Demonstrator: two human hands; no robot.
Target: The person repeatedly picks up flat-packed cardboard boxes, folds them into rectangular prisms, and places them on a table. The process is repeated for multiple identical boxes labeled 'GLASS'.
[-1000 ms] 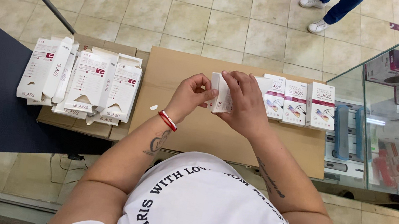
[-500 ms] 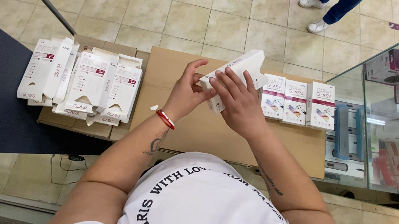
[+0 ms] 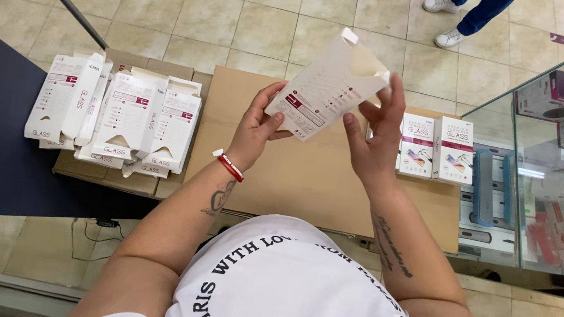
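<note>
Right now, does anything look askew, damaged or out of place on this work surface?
Only mildly. The flat white cartons at the left lie in a loose, overlapping heap, some overhanging the cardboard's edge, unlike the upright row of boxes. The open carton held by left hand and right hand looks undamaged.

Both hands (image 3: 257, 122) (image 3: 375, 142) hold white box (image 3: 327, 88) tilted

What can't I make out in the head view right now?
- Open box: the inside is turned away, so any contents are unknown.
- Right hand: the palm and some fingers are behind the box.
- Flat box pile: the lower ones are overlapped, so there is no sure count.
- Filled boxes: the row's left end is hidden behind the right hand.
- Person on the floor: cut off by the top edge.
</note>
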